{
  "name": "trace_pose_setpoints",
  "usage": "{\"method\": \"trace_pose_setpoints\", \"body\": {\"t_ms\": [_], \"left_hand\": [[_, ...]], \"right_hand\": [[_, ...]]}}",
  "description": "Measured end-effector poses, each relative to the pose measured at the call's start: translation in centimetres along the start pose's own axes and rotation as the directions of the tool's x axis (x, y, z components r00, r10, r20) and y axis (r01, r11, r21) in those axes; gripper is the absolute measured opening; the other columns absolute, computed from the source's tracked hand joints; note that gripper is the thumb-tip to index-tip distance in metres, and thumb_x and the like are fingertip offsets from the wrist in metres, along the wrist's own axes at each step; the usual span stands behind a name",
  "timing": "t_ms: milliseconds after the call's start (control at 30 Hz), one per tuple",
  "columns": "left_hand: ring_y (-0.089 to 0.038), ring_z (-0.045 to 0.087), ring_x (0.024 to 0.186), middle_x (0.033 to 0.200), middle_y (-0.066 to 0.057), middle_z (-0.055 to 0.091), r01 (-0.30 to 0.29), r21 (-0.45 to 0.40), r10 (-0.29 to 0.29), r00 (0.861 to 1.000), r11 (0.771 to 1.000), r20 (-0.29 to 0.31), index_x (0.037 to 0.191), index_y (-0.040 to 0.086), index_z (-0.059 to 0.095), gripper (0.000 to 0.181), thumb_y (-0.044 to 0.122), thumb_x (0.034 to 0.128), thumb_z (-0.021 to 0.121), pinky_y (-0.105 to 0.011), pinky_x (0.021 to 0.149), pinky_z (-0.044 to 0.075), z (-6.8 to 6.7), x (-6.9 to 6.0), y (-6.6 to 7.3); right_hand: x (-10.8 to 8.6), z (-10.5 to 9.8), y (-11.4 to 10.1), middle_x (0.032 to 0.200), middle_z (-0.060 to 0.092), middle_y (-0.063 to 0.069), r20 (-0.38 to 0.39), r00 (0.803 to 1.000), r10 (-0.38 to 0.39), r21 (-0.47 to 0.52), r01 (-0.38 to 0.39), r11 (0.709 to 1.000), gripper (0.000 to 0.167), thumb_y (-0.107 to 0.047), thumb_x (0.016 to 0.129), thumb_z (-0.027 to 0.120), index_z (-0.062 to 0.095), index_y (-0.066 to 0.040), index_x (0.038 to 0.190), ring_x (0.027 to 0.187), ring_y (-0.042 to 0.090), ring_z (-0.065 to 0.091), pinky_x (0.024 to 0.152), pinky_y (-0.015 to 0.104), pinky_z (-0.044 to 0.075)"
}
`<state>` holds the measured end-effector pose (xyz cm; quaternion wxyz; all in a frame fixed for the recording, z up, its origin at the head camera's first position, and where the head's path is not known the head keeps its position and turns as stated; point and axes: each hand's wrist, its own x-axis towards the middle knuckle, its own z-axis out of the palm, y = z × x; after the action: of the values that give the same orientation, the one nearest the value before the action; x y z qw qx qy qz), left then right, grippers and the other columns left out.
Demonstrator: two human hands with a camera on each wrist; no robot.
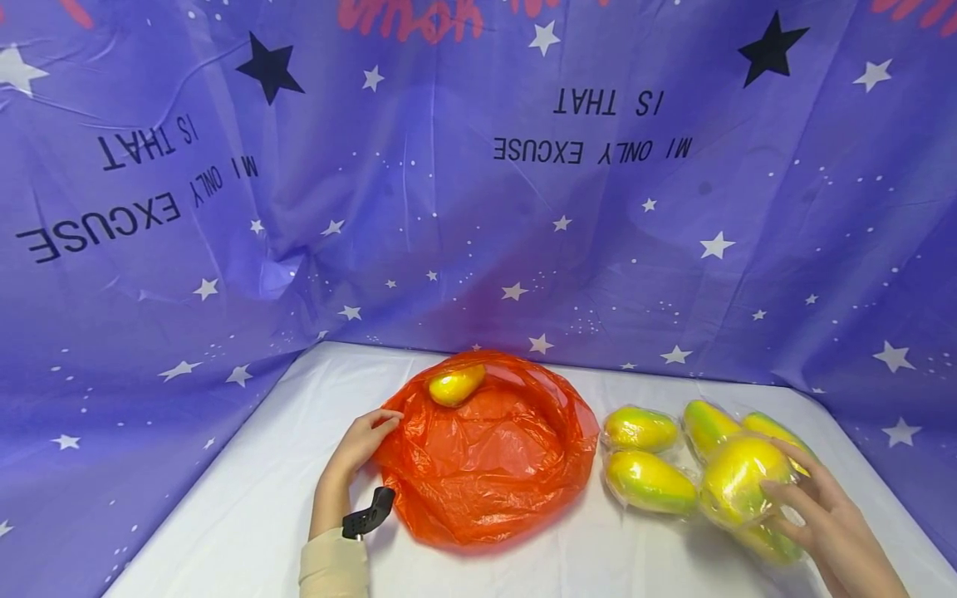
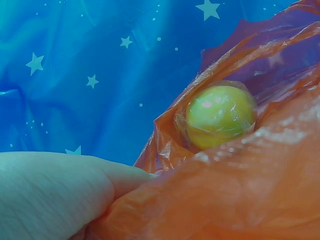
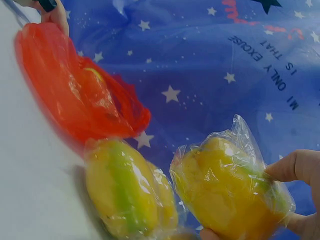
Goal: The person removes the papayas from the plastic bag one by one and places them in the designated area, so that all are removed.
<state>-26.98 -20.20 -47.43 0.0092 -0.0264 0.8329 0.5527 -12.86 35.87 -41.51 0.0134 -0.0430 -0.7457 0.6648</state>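
Observation:
A red plastic bag stands with its mouth spread wide on the white table. Inside, near its far rim, lies one yellow mango, its clear wrap showing in the left wrist view. My left hand pinches the bag's left rim between thumb and fingers. At the right, my right hand grips a clear-wrapped yellow-green mango, which is lifted in front of other mangoes. Two wrapped mangoes, an upper one and a lower one, lie between the bag and the right hand.
More wrapped mangoes lie behind and beneath the held one, partly hidden by it. A purple cloth with stars hangs behind and along both sides of the white table. A black wrist device sits on the left wrist.

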Motion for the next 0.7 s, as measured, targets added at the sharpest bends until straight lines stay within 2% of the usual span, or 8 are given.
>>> {"method": "trace_pose_setpoints", "body": {"t_ms": [100,167,367,500,700], "left_hand": [[-0.032,0.053,0.109,0.121,-0.021,0.059,-0.003,0.002,0.003,1.0,1.0,0.002,0.116,-0.004,0.064,0.027,0.014,0.0977,0.054,-0.044,0.093,0.043,0.0,0.0,0.1],[-0.032,0.053,0.109,0.121,-0.021,0.06,-0.004,0.006,0.004,1.0,1.0,0.002,0.116,-0.004,0.064,0.027,0.014,0.0978,0.054,-0.045,0.093,0.042,0.0,0.0,0.2],[-0.032,0.054,0.108,0.121,-0.021,0.059,-0.01,0.008,0.01,1.0,1.0,0.004,0.116,-0.004,0.064,0.027,0.013,0.0979,0.053,-0.045,0.093,0.043,0.1,0.0,0.3],[-0.032,0.054,0.108,0.121,-0.022,0.059,-0.003,0.001,0.003,1.0,1.0,0.009,0.116,-0.005,0.063,0.028,0.014,0.0983,0.053,-0.044,0.092,0.044,0.1,0.1,0.4],[-0.032,0.054,0.108,0.123,-0.022,0.057,-0.001,0.002,0.001,1.0,1.0,0.009,0.117,-0.004,0.063,0.028,0.014,0.0983,0.053,-0.044,0.091,0.044,0.0,0.1,0.5]], "right_hand": [[0.0,-0.9,0.3,0.111,0.038,0.011,-0.021,1.0,0.007,0.013,-0.007,1.0,0.058,-0.013,0.101,0.051,0.025,-0.031,0.15,0.095,0.002,0.055,0.075,0.027,0.054],[-0.1,-1.6,0.5,0.111,0.037,0.011,-0.043,0.999,0.02,0.019,-0.019,1.0,0.06,-0.015,0.1,0.053,0.024,-0.032,0.15,0.093,0.001,0.055,0.073,0.027,0.055],[-0.2,-3.2,0.9,0.11,0.041,-0.004,-0.142,0.99,0.023,0.081,-0.012,0.997,0.059,-0.016,0.099,0.055,0.026,-0.037,0.146,0.087,-0.003,0.056,0.067,0.028,0.055],[-0.1,-3.8,1.0,0.112,0.038,-0.009,-0.231,0.972,0.048,0.116,-0.022,0.993,0.066,-0.018,0.098,0.058,0.023,-0.039,0.149,0.082,-0.005,0.055,0.063,0.025,0.055],[-0.1,-4.2,1.0,0.112,0.033,-0.008,-0.353,0.928,0.118,0.162,-0.064,0.985,0.078,-0.02,0.095,0.062,0.013,-0.036,0.154,0.077,-0.007,0.053,0.06,0.022,0.054]]}}
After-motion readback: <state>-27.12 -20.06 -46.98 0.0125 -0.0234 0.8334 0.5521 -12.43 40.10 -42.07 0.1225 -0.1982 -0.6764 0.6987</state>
